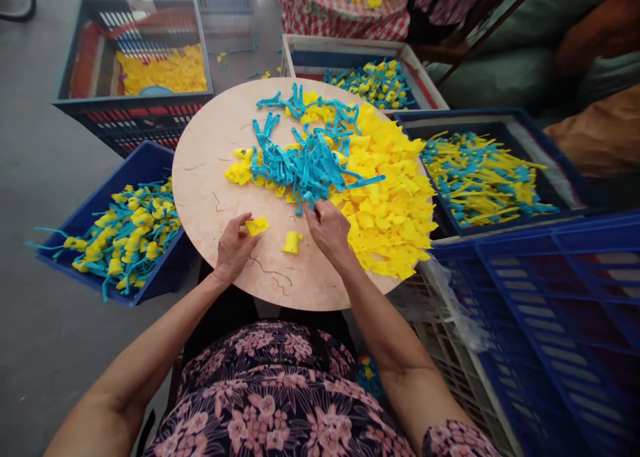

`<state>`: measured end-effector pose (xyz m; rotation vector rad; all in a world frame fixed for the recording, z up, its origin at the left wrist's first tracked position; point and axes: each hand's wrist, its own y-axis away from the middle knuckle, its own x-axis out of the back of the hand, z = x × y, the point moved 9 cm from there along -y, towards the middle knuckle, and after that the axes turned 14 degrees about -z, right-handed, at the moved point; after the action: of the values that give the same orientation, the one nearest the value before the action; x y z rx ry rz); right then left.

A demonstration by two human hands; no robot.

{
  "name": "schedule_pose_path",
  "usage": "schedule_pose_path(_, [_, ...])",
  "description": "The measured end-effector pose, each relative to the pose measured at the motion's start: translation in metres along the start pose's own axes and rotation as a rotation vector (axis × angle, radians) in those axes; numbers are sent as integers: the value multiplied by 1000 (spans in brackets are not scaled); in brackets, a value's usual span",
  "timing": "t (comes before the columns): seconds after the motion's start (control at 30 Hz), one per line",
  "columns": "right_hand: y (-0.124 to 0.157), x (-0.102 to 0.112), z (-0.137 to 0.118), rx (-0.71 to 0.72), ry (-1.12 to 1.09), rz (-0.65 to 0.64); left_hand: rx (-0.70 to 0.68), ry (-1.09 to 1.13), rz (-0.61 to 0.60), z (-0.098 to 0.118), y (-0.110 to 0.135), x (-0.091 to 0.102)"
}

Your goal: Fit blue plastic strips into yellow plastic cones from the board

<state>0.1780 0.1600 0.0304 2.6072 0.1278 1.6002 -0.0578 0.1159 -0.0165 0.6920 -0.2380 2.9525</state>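
My left hand (236, 245) is over the near left of the round table (200, 144), its thumb and fingers closed on a small yellow plastic piece (257, 226). My right hand (329, 229) is pinched at the near edge of a heap of blue plastic pieces with long thin limbs (305, 164). Its fingertips are on one blue piece (309, 198). Between the hands lies a single yellow cup-shaped piece (291, 242). A large pile of yellow pieces (390, 197) covers the table's right side, and a few yellow pieces with dark marks (240, 167) lie left of the blue heap.
At left stands a blue crate (150, 154) of joined yellow-and-blue figures. A dark crate (75, 100) with yellow pieces is behind it. More crates (505, 117) of blue-and-yellow parts stand right and behind. Stacked blue crates (550, 297) rise at right. Another person's table (345, 17) is beyond.
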Motion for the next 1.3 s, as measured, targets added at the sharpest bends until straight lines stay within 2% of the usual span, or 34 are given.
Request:
schedule_pose_path(0.13, [16, 19, -9, 163, -381, 29, -20, 159, 26, 12, 9, -7])
schedule_pose_path(0.2, [25, 27, -20, 312, -494, 19, -58, 67, 8, 19, 10, -10])
schedule_pose_path(0.27, [36, 31, -29, 458, -522, 5, -89, -121, -31, 24, 11, -12])
schedule_pose_path(0.4, [56, 11, -32, 638, -547, -124, -139, -403, -117, 29, 10, -17])
schedule_pose_path(0.53, [77, -11, -17, 650, -587, -143, -82, -564, -203, 32, 6, -23])
schedule_pose_path(0.6, [87, -19, -9, 647, -550, -128, -43, -653, -264, 35, 3, -29])
schedule_pose_path(0.73, [103, -32, 7, 686, -330, -115, -51, -780, -390, 41, -3, -42])
schedule_pose_path(0.87, [106, -39, 26, 645, -137, -111, -47, -850, -454, 46, -9, -47])
schedule_pose_path(1.0, [103, -41, 25, 662, 27, -110, -17, -897, -502, 50, -14, -49])
schedule_pose_path(1.1, [94, -43, 20, 642, 82, -142, 18, -841, -519, 50, -18, -50])
schedule_pose_path(1.17, [88, -43, 17, 615, 76, -165, 87, -689, -476, 45, -21, -45])
schedule_pose_path(1.23, [85, -39, 13, 597, 68, -158, 191, -403, -396, 35, -21, -37])
schedule_pose_path(1.3, [87, -30, 8, 581, 29, -119, 281, 28, -344, 25, -15, -36])
